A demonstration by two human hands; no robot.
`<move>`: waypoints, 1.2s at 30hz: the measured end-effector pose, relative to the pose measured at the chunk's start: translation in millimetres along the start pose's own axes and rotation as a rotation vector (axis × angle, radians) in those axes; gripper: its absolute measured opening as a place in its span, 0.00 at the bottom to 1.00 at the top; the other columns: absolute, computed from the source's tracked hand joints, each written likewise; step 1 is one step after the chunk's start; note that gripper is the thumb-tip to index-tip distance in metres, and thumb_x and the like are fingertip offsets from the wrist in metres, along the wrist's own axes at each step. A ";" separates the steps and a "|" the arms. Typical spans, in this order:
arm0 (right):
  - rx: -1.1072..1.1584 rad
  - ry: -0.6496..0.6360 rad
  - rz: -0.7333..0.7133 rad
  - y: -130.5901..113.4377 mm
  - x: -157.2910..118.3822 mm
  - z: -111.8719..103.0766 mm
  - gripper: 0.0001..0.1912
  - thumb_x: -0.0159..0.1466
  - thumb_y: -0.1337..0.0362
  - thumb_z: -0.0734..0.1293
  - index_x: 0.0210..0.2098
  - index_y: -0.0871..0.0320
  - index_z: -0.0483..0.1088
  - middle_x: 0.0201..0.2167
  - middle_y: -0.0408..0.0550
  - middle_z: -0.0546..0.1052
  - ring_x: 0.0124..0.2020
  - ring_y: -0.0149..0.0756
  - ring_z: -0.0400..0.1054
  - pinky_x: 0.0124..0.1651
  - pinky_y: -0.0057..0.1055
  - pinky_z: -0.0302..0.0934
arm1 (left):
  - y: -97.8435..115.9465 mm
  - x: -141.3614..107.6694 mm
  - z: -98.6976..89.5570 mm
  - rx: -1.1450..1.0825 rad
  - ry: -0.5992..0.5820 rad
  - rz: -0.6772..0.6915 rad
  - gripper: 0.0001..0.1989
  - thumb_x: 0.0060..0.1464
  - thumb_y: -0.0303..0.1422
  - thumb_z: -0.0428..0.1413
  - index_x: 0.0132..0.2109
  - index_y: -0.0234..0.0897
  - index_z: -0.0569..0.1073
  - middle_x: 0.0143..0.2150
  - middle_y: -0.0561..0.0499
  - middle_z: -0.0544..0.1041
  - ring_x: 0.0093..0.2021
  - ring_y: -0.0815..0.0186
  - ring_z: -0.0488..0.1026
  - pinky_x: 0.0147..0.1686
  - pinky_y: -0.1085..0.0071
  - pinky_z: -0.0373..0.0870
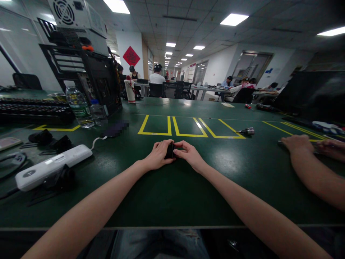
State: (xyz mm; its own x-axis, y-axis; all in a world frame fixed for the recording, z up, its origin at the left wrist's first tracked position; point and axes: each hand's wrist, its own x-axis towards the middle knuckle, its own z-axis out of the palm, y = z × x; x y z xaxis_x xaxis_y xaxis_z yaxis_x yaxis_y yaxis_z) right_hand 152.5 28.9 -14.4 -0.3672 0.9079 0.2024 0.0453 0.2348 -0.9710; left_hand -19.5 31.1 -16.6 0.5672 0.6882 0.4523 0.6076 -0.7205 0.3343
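Both my hands meet around a small black object (169, 151) just above or on the green table (188, 194); its kind is too small and covered to make out. My left hand (159, 154) wraps it from the left, fingers over its top and thumb low. From the right, my right hand (188, 154) pinches its edge between thumb and index finger. Much of the object is hidden by my fingers. Yellow tape outlines (155, 134) lie on the table beyond my hands.
A white power strip (54, 167) lies at left among black adapters (40, 136). Behind it stand a water bottle (78, 104) and an open computer case (99, 79). A shiny metal piece (249, 131) lies at right. Another person's hands (299, 144) work at the far right.
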 end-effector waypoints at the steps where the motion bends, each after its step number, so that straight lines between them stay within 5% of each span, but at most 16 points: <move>1: 0.004 0.010 0.016 0.8 0.8 -0.1 0.17 0.51 0.61 0.66 0.40 0.56 0.63 0.40 0.46 0.69 0.37 0.32 0.67 0.43 0.36 0.61 | -0.3 0.1 0.4 0.002 0.002 -0.001 0.30 0.46 0.36 0.53 0.54 0.39 0.48 0.49 0.45 0.61 0.51 0.58 0.59 0.50 0.59 0.50; 10: 0.077 -0.072 -0.018 -1.3 -1.1 -0.7 0.16 0.48 0.66 0.68 0.37 0.57 0.63 0.38 0.44 0.69 0.40 0.33 0.66 0.45 0.36 0.60 | -1.0 -0.6 0.5 -0.002 0.004 0.007 0.29 0.47 0.36 0.53 0.54 0.39 0.48 0.49 0.45 0.61 0.51 0.58 0.59 0.50 0.59 0.50; 22: 0.081 -0.014 0.056 6.3 4.6 -2.6 0.17 0.50 0.62 0.67 0.39 0.57 0.64 0.36 0.46 0.70 0.37 0.32 0.66 0.43 0.35 0.60 | -1.7 0.6 2.9 0.012 0.016 -0.003 0.30 0.46 0.36 0.54 0.53 0.38 0.49 0.49 0.45 0.61 0.50 0.58 0.59 0.50 0.60 0.50; 29: 0.097 -0.057 -0.031 0.5 -0.5 -0.4 0.18 0.47 0.67 0.68 0.37 0.57 0.63 0.39 0.44 0.69 0.42 0.34 0.65 0.45 0.36 0.59 | -2.2 0.1 2.2 0.000 0.012 -0.001 0.29 0.46 0.36 0.53 0.54 0.39 0.49 0.48 0.45 0.61 0.50 0.58 0.59 0.50 0.59 0.50; 36: 0.106 -0.008 0.019 1.3 -2.2 1.5 0.14 0.51 0.61 0.65 0.37 0.56 0.63 0.38 0.46 0.69 0.37 0.32 0.66 0.43 0.38 0.60 | -1.2 0.6 1.0 -0.008 0.008 0.004 0.30 0.46 0.36 0.53 0.54 0.39 0.49 0.48 0.46 0.61 0.50 0.59 0.59 0.50 0.59 0.50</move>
State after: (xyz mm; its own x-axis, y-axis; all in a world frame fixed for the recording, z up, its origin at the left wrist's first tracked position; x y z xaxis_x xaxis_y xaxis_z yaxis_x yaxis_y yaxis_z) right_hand 152.0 26.7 -16.4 -0.3747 0.9089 0.1829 -0.0455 0.1790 -0.9828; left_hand -19.3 32.5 -17.6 0.5651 0.6849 0.4600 0.6012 -0.7236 0.3390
